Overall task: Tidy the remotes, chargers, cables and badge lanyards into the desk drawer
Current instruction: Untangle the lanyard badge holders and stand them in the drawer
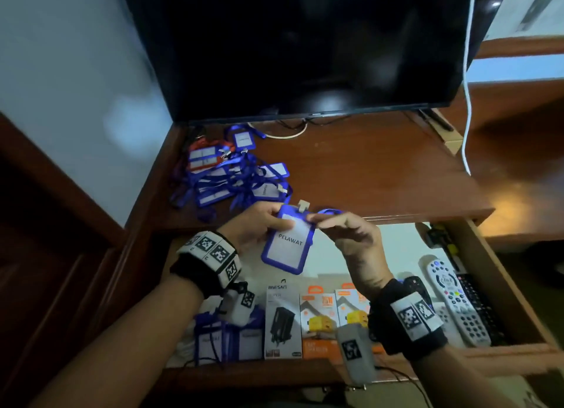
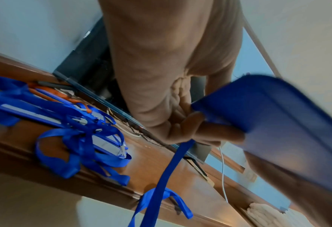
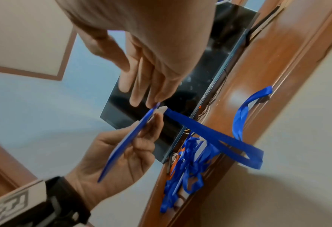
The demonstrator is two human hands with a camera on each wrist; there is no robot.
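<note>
The left hand (image 1: 259, 224) grips one blue plastic badge holder (image 1: 288, 243), printed "PELAWAT", by its left edge, thumb on the front face. The right hand (image 1: 355, 240) pinches the holder's top right corner, beside the white clip (image 1: 303, 205), with fingertips (image 3: 157, 98) pressed together. The holder is tilted and held in the air above the open wooden desk drawer (image 1: 488, 270), between both hands. Its blue ribbon lanyard (image 3: 215, 135) trails from the clip over the front edge of the brown wooden desk (image 1: 366, 169).

Drawer contents, counted: two blue badge holders (image 1: 229, 337) at the left; three boxed chargers, one white box (image 1: 282, 322) and two orange boxes (image 1: 319, 325); at the right, several remotes, including one grey remote with coloured buttons (image 1: 454, 301) and one black remote (image 1: 479, 307); further remotes are partly hidden by the right wrist.

On the desk, rear left of the hands, lies a tangled pile of blue lanyards with badge holders (image 1: 232, 176); the exact count cannot be determined. One orange lanyard holder (image 1: 203, 157) lies in it. A black television screen (image 1: 305, 47) stands behind.
</note>
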